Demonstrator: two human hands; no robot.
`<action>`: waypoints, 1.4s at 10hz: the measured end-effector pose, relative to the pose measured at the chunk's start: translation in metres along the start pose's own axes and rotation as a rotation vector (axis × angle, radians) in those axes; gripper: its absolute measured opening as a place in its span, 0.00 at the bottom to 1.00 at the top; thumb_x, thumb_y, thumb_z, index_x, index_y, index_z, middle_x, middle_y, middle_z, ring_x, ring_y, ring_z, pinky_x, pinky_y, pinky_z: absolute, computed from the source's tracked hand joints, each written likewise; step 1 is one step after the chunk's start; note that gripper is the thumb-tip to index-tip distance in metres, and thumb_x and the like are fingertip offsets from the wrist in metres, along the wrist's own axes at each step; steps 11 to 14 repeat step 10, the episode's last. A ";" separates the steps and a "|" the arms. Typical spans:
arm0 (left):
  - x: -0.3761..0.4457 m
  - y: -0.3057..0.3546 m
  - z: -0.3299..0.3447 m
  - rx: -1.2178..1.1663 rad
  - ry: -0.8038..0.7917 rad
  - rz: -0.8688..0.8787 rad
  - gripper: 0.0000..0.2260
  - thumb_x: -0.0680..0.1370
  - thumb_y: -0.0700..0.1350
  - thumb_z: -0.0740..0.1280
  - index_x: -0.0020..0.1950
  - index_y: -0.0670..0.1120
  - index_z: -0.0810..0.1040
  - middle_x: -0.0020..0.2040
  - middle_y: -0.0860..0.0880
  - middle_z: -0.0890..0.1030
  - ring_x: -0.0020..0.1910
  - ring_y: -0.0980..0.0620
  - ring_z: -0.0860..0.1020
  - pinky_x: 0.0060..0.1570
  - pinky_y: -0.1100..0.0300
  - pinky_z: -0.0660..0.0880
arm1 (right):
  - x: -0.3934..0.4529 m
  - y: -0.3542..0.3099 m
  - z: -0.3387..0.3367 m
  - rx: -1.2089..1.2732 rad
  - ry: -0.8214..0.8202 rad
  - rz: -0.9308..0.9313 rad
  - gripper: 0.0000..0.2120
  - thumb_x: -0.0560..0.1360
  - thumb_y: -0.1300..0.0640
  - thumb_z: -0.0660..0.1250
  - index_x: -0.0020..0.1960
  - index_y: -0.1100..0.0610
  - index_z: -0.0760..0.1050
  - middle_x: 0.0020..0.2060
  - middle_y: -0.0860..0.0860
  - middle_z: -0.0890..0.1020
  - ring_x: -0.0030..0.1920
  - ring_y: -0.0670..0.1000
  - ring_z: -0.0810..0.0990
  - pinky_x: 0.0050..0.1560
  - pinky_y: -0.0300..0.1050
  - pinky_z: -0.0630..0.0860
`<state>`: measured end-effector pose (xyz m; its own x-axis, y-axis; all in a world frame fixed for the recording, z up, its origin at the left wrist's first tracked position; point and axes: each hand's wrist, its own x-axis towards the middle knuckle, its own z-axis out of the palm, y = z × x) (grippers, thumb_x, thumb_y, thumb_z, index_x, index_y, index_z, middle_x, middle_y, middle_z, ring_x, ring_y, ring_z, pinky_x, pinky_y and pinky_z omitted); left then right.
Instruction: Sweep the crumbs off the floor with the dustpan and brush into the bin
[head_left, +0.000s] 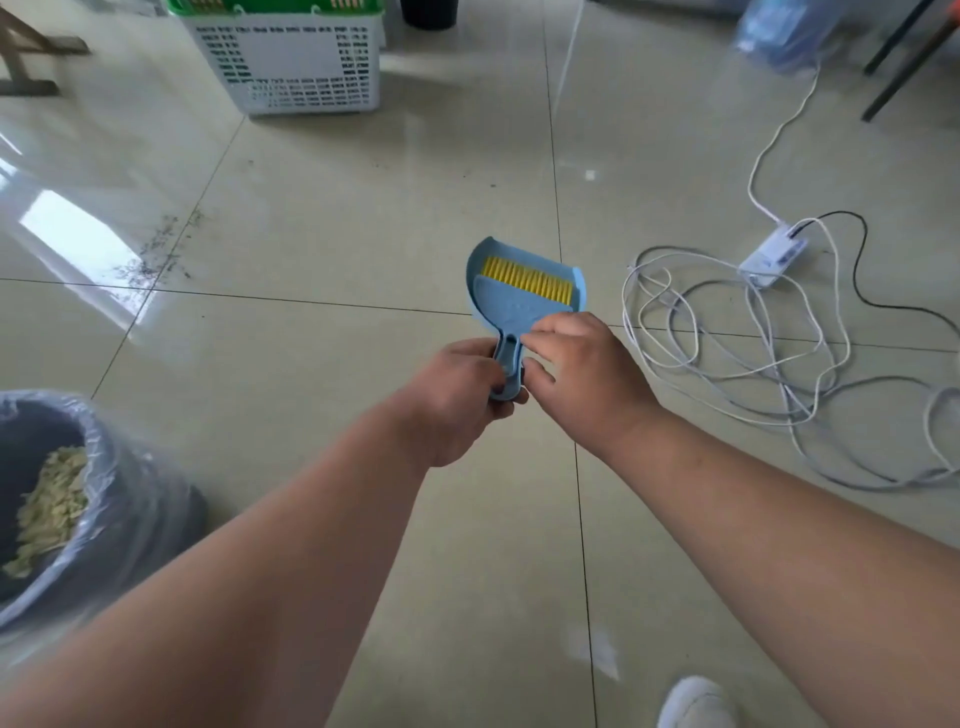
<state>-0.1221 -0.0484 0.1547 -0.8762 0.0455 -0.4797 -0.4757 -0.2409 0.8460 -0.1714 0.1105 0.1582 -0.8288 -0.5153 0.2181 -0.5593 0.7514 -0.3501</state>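
Grip: left hand (462, 400) clamped on dustpan (519, 312) handle, held above floor; right hand (582, 374) fingers on nested brush (524, 280), closure unclear | near left: bin (104, 467) | far left: crumbs (156, 254) | right: cables (753, 364) | beyond: basket (291, 57)

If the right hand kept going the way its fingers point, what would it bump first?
Probably the blue brush nested in the dustpan: the right hand points up-left with its fingertips already at the brush's back.

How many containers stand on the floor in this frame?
3: white basket top left, dark pot at the top edge, lined bin bottom left. Others may lie outside the view.
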 end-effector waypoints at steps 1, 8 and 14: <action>0.000 -0.010 -0.003 0.032 -0.009 0.001 0.15 0.80 0.28 0.55 0.54 0.38 0.81 0.46 0.42 0.79 0.42 0.48 0.77 0.42 0.58 0.73 | -0.006 0.000 0.005 0.023 -0.021 -0.018 0.08 0.76 0.61 0.69 0.53 0.61 0.84 0.51 0.55 0.83 0.55 0.57 0.78 0.55 0.52 0.78; -0.006 -0.203 0.008 0.306 0.053 -0.300 0.14 0.82 0.35 0.62 0.66 0.42 0.79 0.56 0.36 0.83 0.45 0.46 0.80 0.51 0.50 0.83 | -0.129 0.040 0.162 0.956 -0.324 1.459 0.09 0.79 0.54 0.68 0.49 0.58 0.83 0.39 0.53 0.86 0.35 0.50 0.81 0.34 0.44 0.74; 0.021 -0.213 -0.021 0.617 -0.032 -0.400 0.22 0.81 0.46 0.69 0.74 0.42 0.76 0.59 0.40 0.85 0.56 0.38 0.85 0.57 0.48 0.82 | -0.138 0.054 0.185 0.769 -0.209 1.518 0.08 0.76 0.59 0.68 0.41 0.61 0.83 0.31 0.54 0.85 0.29 0.50 0.76 0.29 0.42 0.71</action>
